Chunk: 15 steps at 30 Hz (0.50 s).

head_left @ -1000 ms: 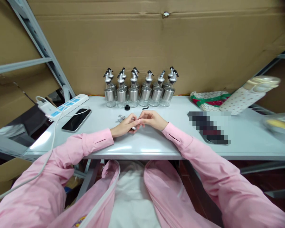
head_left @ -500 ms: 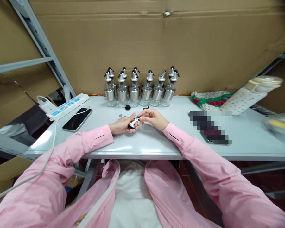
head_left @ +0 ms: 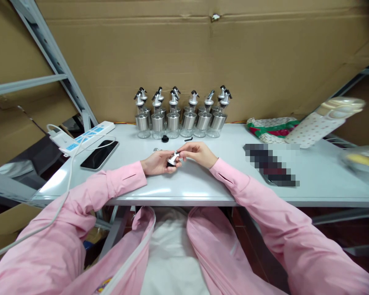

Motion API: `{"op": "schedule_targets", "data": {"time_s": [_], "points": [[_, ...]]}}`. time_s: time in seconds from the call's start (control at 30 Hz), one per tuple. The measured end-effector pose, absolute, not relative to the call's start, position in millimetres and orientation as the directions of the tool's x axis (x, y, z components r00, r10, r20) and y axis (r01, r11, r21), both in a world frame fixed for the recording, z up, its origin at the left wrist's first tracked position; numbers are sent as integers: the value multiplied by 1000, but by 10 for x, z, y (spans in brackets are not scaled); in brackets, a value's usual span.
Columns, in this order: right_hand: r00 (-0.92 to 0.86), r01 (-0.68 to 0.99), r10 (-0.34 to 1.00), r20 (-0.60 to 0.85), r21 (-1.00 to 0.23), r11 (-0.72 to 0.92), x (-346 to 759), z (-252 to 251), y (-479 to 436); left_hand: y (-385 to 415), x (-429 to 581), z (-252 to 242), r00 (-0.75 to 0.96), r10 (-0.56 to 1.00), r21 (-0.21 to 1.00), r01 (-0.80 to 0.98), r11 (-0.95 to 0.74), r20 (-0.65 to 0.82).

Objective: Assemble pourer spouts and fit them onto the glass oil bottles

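A silver pourer spout with a black base lies across the fingers of my left hand, which is closed around it. The thumb and fingertips of my right hand pinch the small black lever at the spout's upper end. Beyond my hands, a black stopper and a loose black lever rest on the table. A small silver piece shows just behind my left hand, mostly hidden. Several glass bottles with steel sleeves and pourer spouts stand upright in two rows at the back.
On the left of the table lie a phone and a white power strip with a cable. A blurred-out dark object, a patterned cloth and a tilted dotted cup occupy the right. Cardboard lines the back.
The spout has turned a little in my left hand, and its black lever shows less. My right fingertips have shifted slightly left along with it. The silver piece behind my left hand is more covered.
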State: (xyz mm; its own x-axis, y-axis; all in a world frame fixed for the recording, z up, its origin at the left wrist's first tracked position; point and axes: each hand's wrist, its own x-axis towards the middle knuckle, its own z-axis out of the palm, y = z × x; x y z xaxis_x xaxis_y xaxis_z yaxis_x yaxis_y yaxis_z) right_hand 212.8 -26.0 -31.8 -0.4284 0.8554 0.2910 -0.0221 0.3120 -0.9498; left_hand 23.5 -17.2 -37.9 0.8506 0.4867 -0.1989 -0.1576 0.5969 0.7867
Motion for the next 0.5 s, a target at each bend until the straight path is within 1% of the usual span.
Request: {"op": "schedule_targets", "data": {"time_s": [0.2, 0.5], "points": [[-430, -10, 849, 308, -942, 336, 2159, -319, -246, -126, 237, -421, 803, 566, 787, -224, 575, -186], [-437, 20, 843, 313, -934, 358, 2163, -338, -221, -134, 263, -399, 795, 562, 816, -158, 556, -229]]}}
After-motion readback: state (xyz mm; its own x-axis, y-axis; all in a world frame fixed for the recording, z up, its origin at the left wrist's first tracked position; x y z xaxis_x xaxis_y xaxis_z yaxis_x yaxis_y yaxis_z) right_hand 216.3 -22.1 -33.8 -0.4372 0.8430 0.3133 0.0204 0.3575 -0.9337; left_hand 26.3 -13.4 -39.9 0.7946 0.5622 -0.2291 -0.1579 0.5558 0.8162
